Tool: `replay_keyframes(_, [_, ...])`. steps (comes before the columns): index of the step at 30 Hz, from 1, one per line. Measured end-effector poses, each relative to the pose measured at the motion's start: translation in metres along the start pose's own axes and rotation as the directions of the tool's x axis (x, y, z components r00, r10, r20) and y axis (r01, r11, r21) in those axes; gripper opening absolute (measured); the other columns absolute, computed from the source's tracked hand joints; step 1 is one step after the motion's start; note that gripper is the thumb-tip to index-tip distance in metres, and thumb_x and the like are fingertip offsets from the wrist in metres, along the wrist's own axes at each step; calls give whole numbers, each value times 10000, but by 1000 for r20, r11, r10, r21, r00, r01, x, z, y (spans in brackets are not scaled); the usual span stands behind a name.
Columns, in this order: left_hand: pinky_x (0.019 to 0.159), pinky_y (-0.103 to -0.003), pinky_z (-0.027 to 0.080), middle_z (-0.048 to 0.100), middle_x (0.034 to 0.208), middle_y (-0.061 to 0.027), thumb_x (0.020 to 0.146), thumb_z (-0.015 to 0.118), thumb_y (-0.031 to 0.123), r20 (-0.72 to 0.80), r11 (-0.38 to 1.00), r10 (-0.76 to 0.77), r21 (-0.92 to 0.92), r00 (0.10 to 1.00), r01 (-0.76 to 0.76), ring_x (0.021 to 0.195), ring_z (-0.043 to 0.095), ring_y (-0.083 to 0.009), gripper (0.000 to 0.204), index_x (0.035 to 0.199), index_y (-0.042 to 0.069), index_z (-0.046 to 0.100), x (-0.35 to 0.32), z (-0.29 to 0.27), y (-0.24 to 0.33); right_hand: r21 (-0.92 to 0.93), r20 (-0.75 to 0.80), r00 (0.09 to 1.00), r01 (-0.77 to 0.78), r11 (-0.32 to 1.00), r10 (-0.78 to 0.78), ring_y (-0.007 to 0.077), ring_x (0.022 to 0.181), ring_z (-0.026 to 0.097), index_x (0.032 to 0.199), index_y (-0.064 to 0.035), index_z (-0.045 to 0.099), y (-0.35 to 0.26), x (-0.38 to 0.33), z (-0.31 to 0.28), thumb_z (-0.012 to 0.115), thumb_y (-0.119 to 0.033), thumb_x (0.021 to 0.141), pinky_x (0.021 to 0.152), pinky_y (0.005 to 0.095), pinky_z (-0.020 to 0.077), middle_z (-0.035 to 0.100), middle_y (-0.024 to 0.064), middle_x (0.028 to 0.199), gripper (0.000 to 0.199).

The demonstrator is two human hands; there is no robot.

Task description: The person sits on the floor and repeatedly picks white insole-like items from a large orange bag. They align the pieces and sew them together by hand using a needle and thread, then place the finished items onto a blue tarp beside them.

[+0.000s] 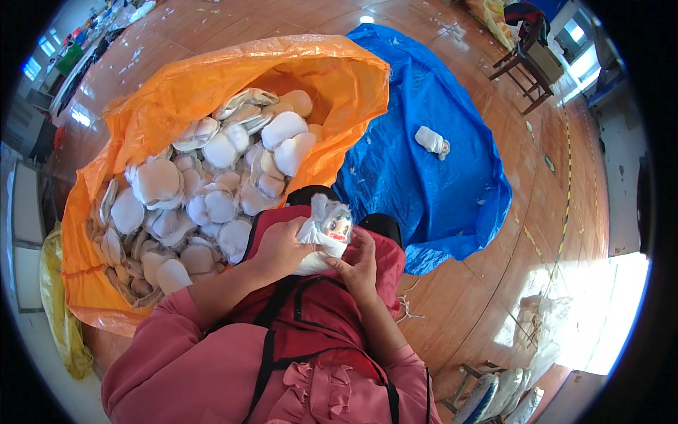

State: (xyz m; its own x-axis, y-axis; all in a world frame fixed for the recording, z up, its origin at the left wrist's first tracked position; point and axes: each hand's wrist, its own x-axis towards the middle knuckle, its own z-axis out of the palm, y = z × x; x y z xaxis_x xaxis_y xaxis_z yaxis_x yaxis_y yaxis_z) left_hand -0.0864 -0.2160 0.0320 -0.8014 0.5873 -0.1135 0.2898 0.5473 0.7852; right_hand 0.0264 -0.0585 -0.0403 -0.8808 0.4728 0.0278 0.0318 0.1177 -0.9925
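A small white doll [326,233] with a painted face sat low in the picture's centre, over the person's lap, its face turned up. The left hand [281,247] gripped it from nine o'clock, fingers curled round the white cloth body. The right hand [360,265] met it from four o'clock, fingertips pinching the lower edge of the cloth. Both hands were closed on the doll. At ten o'clock from it gaped a big orange sack [176,99], open-mouthed and heaped with white stuffed pieces [212,191]. At two o'clock a blue tarp [424,169] lay spread on the wooden floor [494,283], and a second white doll [431,141] lay alone on it. Farther toward one o'clock stood a wooden chair [526,63].
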Motion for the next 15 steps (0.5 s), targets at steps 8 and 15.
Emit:
replay_keyframes(8, [702,-436,518,693,866,-186,804,770,350,14,1000,15,-5,1000,-15,826,682,-368,420,1020,19,629,4,2,-16,-154,27,953,303,941,-302,253,1032,588,1106,-51,637,7,3,6,846,-89,680,900,339,478,609,109,1114,475])
replay_keyframes(15, [735,-480,506,672,908,-245,864,662,509,103,988,-149,54,983,144,878,665,-414,585,1053,-36,571,7,1,-16,25,188,982,-27,999,22,203,1021,586,1172,-29,626,16,-4,14,815,-156,770,882,297,468,616,93,1117,462])
